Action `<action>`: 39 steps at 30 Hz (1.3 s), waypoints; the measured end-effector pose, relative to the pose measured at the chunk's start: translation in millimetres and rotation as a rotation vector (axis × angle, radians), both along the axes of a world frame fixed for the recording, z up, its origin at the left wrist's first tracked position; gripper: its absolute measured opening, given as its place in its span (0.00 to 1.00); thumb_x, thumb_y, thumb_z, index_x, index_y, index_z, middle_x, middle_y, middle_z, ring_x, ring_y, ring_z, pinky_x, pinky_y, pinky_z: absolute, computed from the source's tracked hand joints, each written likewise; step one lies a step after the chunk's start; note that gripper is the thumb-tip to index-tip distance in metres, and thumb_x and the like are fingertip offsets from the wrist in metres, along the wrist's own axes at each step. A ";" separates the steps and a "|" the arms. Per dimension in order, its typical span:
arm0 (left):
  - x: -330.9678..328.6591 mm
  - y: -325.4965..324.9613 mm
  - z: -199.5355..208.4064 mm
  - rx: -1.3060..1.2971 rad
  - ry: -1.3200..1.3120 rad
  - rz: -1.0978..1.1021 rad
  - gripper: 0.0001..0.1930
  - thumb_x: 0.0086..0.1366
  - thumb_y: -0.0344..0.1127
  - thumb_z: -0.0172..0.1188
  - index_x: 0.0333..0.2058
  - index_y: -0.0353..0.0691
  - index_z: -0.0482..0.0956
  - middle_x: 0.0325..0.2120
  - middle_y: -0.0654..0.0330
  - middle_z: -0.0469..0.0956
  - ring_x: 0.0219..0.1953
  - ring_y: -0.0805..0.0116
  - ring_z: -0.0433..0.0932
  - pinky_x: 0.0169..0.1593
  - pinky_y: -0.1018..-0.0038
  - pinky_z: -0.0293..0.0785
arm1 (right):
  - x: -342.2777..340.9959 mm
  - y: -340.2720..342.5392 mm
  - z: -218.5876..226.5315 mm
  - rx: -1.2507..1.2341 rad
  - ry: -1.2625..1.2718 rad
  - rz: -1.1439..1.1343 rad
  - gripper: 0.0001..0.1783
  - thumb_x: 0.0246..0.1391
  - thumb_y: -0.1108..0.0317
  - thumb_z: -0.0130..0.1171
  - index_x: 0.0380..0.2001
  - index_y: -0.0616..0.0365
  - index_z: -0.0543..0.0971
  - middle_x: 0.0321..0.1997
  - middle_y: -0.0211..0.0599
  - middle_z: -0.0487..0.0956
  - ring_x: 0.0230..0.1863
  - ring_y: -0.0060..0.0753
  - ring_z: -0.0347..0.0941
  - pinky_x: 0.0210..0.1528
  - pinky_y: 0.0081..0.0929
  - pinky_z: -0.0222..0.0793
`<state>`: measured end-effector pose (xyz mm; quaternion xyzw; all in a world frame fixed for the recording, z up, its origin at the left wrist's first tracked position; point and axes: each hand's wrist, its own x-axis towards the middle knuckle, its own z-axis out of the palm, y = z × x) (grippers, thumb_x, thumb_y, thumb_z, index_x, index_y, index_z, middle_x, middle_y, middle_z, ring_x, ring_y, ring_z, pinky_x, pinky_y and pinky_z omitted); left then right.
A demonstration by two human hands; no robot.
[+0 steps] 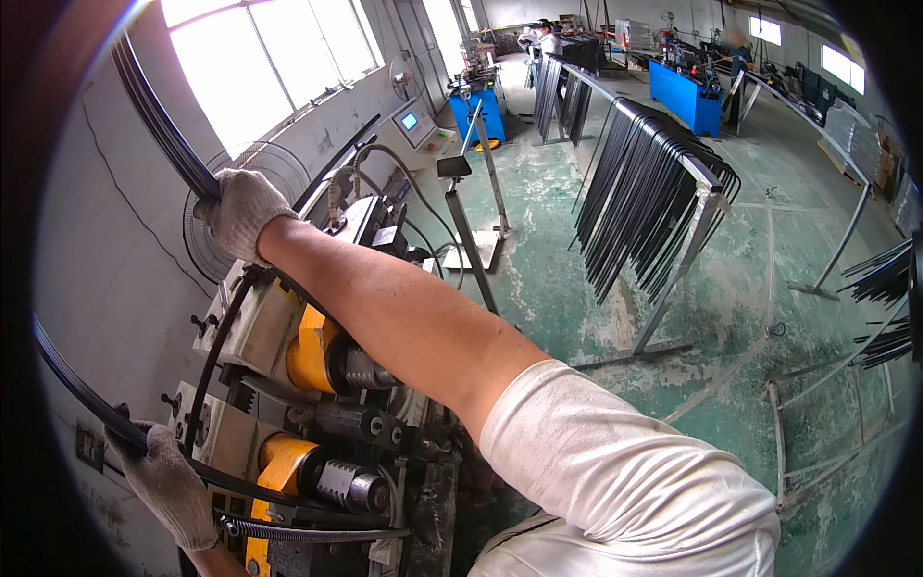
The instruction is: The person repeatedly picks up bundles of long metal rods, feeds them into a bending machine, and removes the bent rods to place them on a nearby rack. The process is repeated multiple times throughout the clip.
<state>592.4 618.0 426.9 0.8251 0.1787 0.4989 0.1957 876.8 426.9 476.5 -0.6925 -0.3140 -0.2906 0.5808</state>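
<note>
My right hand (245, 213), in a knitted white work glove, reaches out at the upper left, its fingers closed round a bundle of thin black rods (159, 125). That bundle runs up past the window and leaves the view. Lower down, my left hand (165, 481), gloved alike, is wrapped round another stretch of black rods (77, 389) that curves out at the left edge. Whether both stretches belong to one bundle cannot be seen. Both hands are at the far side of a machine with yellow-orange clamp parts (312, 351) and dark cylinders (354, 486).
A fan (197, 236) stands behind my right hand, against the wall. A control box with a lit screen (410, 121) is beyond the machine. Many bent black rods (639, 183) hang on a metal rack (678, 264). Blue workbenches (685, 99) and people are farther back.
</note>
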 end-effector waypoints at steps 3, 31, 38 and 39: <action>-0.9 10.8 -0.9 0.008 0.026 -0.002 0.22 0.79 0.35 0.58 0.67 0.34 0.74 0.44 0.55 0.78 0.43 0.68 0.79 0.53 0.68 0.81 | -0.2 0.4 1.0 -0.015 -0.009 -0.002 0.19 0.69 0.55 0.68 0.45 0.63 0.89 0.43 0.60 0.89 0.53 0.62 0.88 0.55 0.49 0.85; -35.5 23.5 10.9 0.035 0.169 0.069 0.23 0.79 0.51 0.63 0.55 0.34 0.86 0.37 0.58 0.84 0.40 0.68 0.84 0.51 0.61 0.81 | -22.6 -23.3 -94.4 -0.026 -0.019 -0.276 0.22 0.66 0.61 0.70 0.55 0.66 0.81 0.54 0.59 0.86 0.60 0.61 0.85 0.65 0.48 0.81; -67.1 57.1 14.1 0.150 0.256 0.162 0.21 0.79 0.50 0.65 0.54 0.38 0.90 0.40 0.57 0.89 0.42 0.69 0.89 0.52 0.66 0.83 | -126.7 -59.7 -312.9 0.554 0.533 0.056 0.12 0.71 0.74 0.70 0.54 0.65 0.86 0.48 0.32 0.88 0.50 0.21 0.82 0.55 0.26 0.81; -53.1 61.3 6.9 0.156 0.257 0.130 0.20 0.80 0.50 0.65 0.54 0.38 0.90 0.40 0.57 0.89 0.42 0.68 0.89 0.52 0.66 0.83 | -134.3 -74.5 -344.9 0.376 0.621 -0.094 0.12 0.71 0.76 0.67 0.55 0.66 0.86 0.51 0.35 0.88 0.51 0.24 0.82 0.57 0.29 0.80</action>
